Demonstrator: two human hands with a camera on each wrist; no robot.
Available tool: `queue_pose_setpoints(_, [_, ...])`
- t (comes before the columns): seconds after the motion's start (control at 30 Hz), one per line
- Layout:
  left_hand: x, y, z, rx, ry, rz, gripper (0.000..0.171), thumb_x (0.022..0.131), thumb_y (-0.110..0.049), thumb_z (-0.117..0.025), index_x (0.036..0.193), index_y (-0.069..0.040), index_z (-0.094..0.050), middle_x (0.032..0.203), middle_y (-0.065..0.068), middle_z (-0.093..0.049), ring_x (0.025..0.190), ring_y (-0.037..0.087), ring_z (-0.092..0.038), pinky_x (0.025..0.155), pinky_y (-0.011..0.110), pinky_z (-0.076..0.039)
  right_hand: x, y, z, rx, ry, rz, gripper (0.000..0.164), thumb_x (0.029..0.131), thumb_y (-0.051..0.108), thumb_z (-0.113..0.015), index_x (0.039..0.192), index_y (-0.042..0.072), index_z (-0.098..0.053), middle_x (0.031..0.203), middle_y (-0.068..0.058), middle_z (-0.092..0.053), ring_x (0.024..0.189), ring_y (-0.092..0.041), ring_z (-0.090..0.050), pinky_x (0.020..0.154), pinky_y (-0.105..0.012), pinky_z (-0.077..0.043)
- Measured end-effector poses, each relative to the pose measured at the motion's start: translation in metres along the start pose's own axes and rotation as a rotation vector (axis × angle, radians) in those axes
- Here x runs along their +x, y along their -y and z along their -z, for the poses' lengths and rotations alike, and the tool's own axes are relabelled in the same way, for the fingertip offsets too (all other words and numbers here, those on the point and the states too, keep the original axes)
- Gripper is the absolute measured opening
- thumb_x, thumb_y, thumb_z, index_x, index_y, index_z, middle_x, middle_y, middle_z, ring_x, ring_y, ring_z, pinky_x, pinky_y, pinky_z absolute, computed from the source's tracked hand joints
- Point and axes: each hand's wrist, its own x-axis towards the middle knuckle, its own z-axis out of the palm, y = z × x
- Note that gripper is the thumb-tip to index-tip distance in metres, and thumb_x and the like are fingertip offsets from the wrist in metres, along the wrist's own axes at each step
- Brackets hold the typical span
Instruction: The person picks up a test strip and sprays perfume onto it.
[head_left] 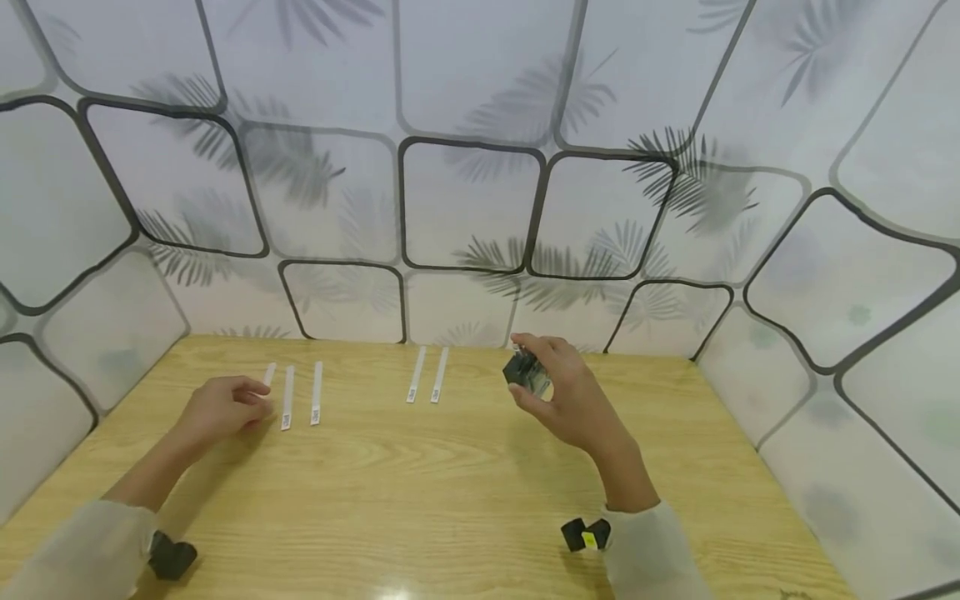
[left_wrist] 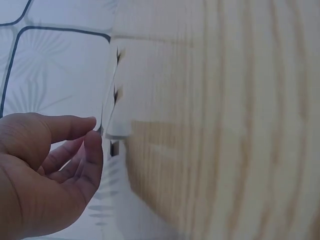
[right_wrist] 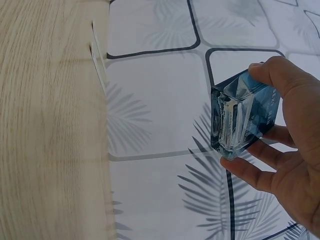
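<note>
My right hand (head_left: 573,392) holds a blue glass perfume bottle (right_wrist: 245,107) above the right side of the table, fingers and thumb on its sides. The bottle is tilted, its thick clear glass end toward the right wrist camera and part of some lettering showing near the palm. My left hand (head_left: 225,406) is at the leftmost white paper strip (head_left: 270,373), whose lower part it hides. Its fingers are loosely bent, thumb and index tips close together, with nothing visible between them. Beside it lie two more labelled paper strips (head_left: 288,398) on the table.
Another pair of white paper strips (head_left: 427,375) lies at the back middle of the wooden table (head_left: 420,500). Patterned white fabric walls (head_left: 472,208) rise at the back and both sides. Dark wrist cameras (head_left: 171,556) sit at both sleeves.
</note>
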Motion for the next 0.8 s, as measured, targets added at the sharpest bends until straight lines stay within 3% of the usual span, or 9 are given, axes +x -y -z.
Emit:
queue_pose_setpoints(0.2, [-0.002,0.007,0.006,0.020,0.017,0.043,0.044,0.091,-0.015,-0.077,0.121,0.013,-0.062,0.102,0.020,-0.072,0.083,0.022,-0.069,0.068,0.028,-0.057,0.000,0.001,0.002,0.004,-0.001,0.009,0.064,0.093,0.019,-0.078,0.149,0.012,-0.049,0.133,-0.015,-0.057,0.123,-0.032,-0.056,0.097,-0.054,-0.052])
queue_pose_setpoints(0.4, [0.001,0.013,0.012,0.107,0.041,0.048,0.056,0.088,-0.028,-0.083,0.123,0.011,-0.062,0.105,0.021,-0.072,0.097,0.037,-0.067,0.081,0.044,-0.055,0.001,0.000,0.001,0.002,0.002,0.002,0.064,0.093,0.019,-0.078,0.149,0.011,-0.049,0.133,-0.014,-0.058,0.123,-0.031,-0.056,0.097,-0.053,-0.053])
queue_pose_setpoints(0.53, [0.001,0.014,0.014,0.137,0.041,0.044,0.059,0.085,-0.028,-0.085,0.122,0.010,-0.062,0.105,0.022,-0.072,0.097,0.038,-0.067,0.080,0.043,-0.054,0.001,0.001,0.001,0.008,0.014,-0.007,0.064,0.094,0.020,-0.077,0.150,0.015,-0.048,0.134,-0.014,-0.057,0.124,-0.031,-0.055,0.097,-0.053,-0.053])
queue_pose_setpoints(0.8, [-0.001,0.008,0.013,0.100,0.039,0.089,0.057,0.084,-0.023,-0.085,0.122,0.013,-0.061,0.109,0.027,-0.068,0.098,0.040,-0.065,0.081,0.047,-0.055,0.001,0.003,0.003,0.011,0.018,-0.002,0.064,0.093,0.020,-0.077,0.150,0.014,-0.048,0.134,-0.015,-0.057,0.125,-0.032,-0.055,0.097,-0.053,-0.053])
